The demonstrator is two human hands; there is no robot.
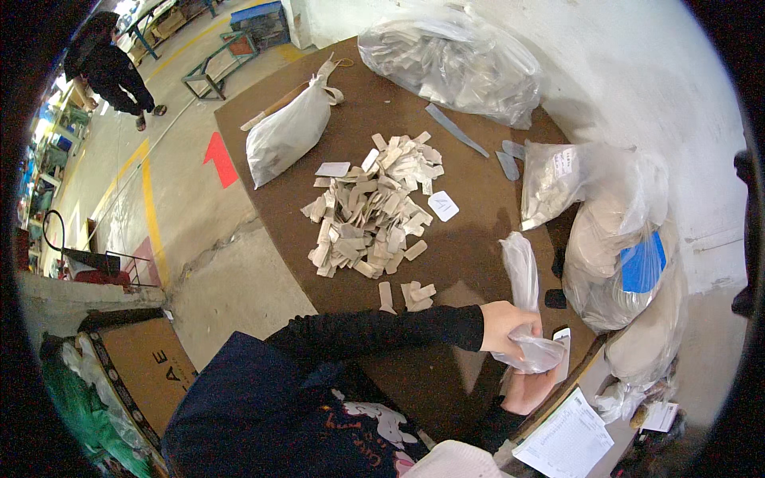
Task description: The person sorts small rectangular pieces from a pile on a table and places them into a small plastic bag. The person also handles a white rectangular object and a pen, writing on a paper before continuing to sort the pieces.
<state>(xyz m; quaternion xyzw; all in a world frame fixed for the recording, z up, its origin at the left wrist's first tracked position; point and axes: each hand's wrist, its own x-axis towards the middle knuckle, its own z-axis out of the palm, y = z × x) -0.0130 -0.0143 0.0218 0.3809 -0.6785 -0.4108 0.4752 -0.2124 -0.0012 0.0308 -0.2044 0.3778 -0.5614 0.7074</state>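
A thin translucent plastic bag lies stretched out at the right side of the brown table. My left hand is closed on its gathered near end. Just below, my right hand is also closed against the same bunched plastic, its fingers partly hidden. A large pile of small beige-grey rectangular pieces lies in the middle of the table. A few loose pieces rest near my left forearm. Beside the pile is a white handwritten tag.
A tied white bag sits at the far left, a big clear bag of pieces at the back. More filled bags line the right side. Grey strips lie near the back. A paper sheet is at lower right. A person stands beyond.
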